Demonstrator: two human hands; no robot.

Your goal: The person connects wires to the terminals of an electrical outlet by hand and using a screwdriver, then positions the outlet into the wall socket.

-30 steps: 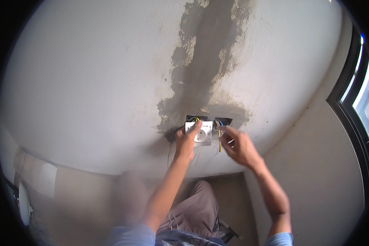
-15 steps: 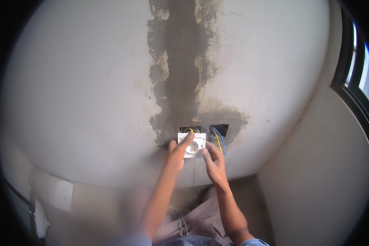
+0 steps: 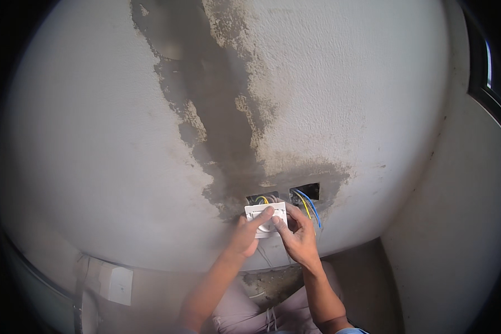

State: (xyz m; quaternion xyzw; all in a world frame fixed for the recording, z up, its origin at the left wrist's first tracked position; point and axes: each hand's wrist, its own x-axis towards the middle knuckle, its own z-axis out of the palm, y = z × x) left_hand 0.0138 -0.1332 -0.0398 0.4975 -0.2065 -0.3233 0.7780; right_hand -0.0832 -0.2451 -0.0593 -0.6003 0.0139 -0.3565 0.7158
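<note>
A white wall socket (image 3: 266,228) with a square frame sits between both hands, just below the left wall box (image 3: 254,199). Yellow-green and other wires (image 3: 265,199) run from that box down behind the socket. My left hand (image 3: 245,234) grips the socket's left side, its thumb laid across the front. On the right side, my right hand (image 3: 300,236) holds it too, thumb on the front near the middle and fingers behind the edge. The thumbs partly cover the socket's face, and its back is hidden.
Right of the socket, another wall box (image 3: 305,192) has loose blue and yellow wires (image 3: 310,207) hanging out. A grey plaster strip (image 3: 211,94) runs up the white wall. A side wall (image 3: 456,222) with a dark-framed window (image 3: 492,83) stands right. A white panel (image 3: 120,285) is low left.
My right thumb has moved inward over the socket's face, and my left thumb lies further across it. The socket tilts slightly more upward. The whole view has shifted and turned.
</note>
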